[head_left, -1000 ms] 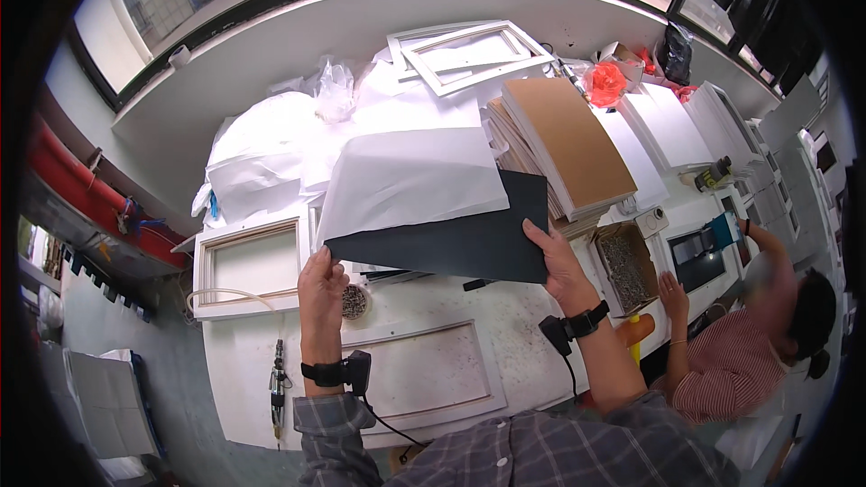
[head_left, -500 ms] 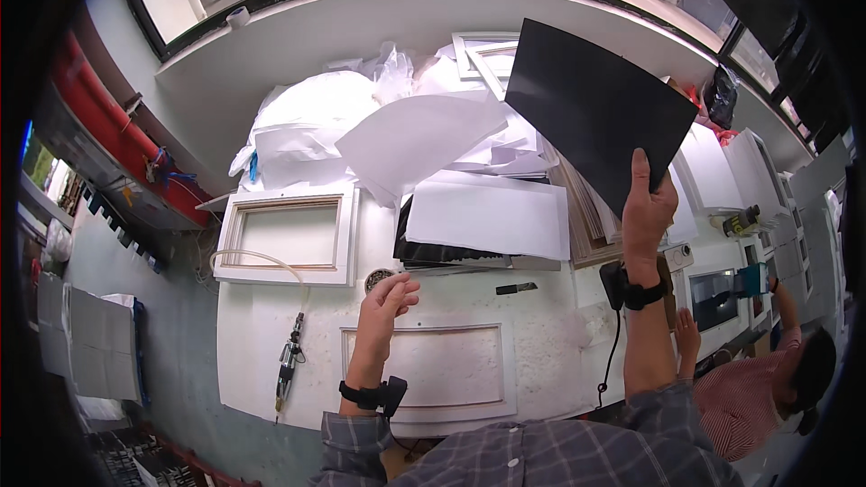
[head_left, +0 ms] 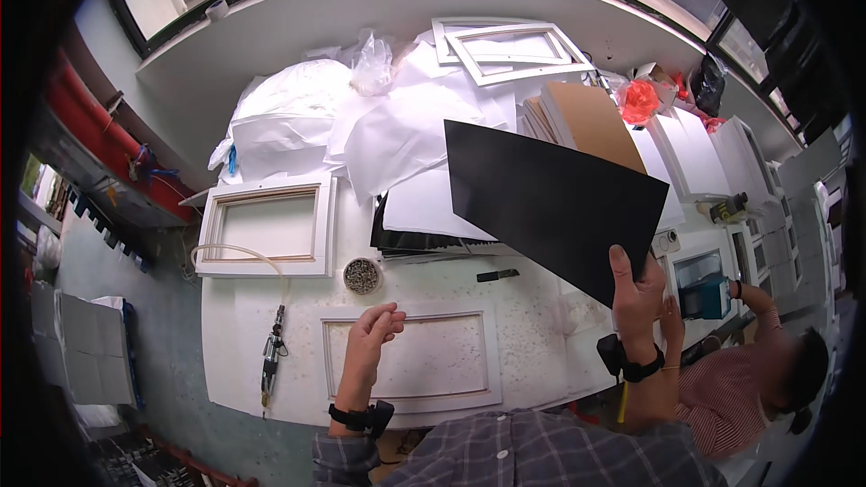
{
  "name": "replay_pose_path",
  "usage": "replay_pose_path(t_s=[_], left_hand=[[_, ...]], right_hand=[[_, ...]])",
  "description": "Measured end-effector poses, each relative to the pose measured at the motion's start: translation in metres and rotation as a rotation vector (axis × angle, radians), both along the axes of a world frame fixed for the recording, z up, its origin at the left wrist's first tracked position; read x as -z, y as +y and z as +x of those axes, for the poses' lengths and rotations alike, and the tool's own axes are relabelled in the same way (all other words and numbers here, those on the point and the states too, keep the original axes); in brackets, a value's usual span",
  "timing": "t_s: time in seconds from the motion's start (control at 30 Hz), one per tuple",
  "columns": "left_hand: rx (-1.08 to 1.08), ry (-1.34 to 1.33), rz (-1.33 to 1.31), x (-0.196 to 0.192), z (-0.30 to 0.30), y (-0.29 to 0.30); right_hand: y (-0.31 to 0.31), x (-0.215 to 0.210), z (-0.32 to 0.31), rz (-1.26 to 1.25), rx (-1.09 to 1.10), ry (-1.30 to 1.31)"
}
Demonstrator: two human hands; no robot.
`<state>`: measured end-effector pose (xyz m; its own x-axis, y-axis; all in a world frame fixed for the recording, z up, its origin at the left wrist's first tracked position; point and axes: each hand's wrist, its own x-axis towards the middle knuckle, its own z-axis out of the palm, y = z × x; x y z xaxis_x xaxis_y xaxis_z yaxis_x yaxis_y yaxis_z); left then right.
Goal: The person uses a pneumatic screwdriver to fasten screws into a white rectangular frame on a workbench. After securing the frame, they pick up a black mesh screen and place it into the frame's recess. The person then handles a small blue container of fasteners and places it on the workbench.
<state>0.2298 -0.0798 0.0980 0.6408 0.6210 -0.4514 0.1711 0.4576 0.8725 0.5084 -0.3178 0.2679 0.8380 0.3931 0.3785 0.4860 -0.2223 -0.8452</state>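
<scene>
Right hand (head_left: pixel 636 293) pinches the black board (head_left: pixel 555 198) by its lower corner, board slanting up-left; left hand (head_left: pixel 372 335) loose, empty over the frame (head_left: pixel 410 361).

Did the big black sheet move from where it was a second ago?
Yes. The flat black sheet, pinched by the right hand, went up and rightward, off the white paper stack, toward the brown boards.
</scene>
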Motion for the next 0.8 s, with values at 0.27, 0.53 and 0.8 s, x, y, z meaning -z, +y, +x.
replay_pose_path(t_s=[0.27, 0.53, 0.8], left_hand=[[-0.009, 0.014, 0.025, 0.006, -0.009, -0.008], [-0.001, 0.001, 0.008, 0.009, -0.017, -0.021], [0.040, 0.010, 0.012, 0.012, -0.021, -0.039]], right_hand=[[0.008, 0.015, 0.002, -0.089, -0.035, -0.004], [0.104, 0.056, 0.048, 0.151, -0.031, -0.237], [0.226, 0.093, 0.130, -0.027, -0.061, -0.338]])
